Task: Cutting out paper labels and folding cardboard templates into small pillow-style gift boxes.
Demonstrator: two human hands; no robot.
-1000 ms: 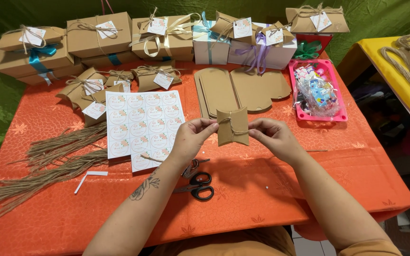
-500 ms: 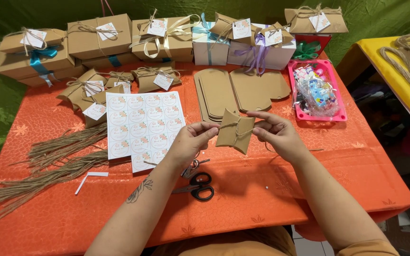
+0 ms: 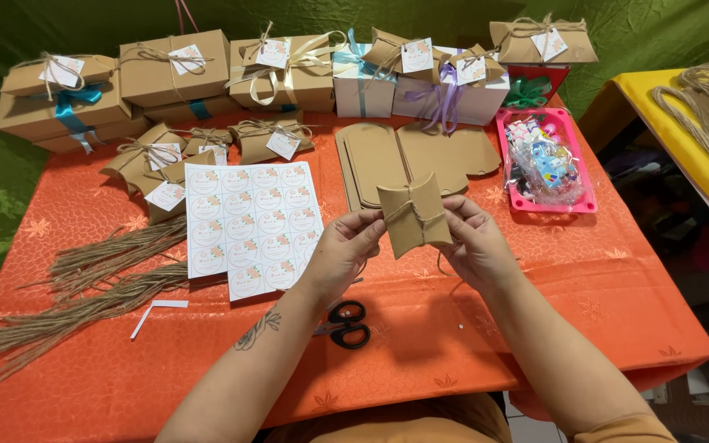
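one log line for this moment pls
hands: left and right hold pillow box | twine around box | scissors on table

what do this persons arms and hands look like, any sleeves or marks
Both forearms are bare, with no long sleeves, gloves or watch in view. The left forearm carries a dark tattoo of a leafy, floral kind on its inner side. The left hand and right hand show no rings that can be made out. At the bottom right edge a mustard-orange short sleeve covers the right upper arm.
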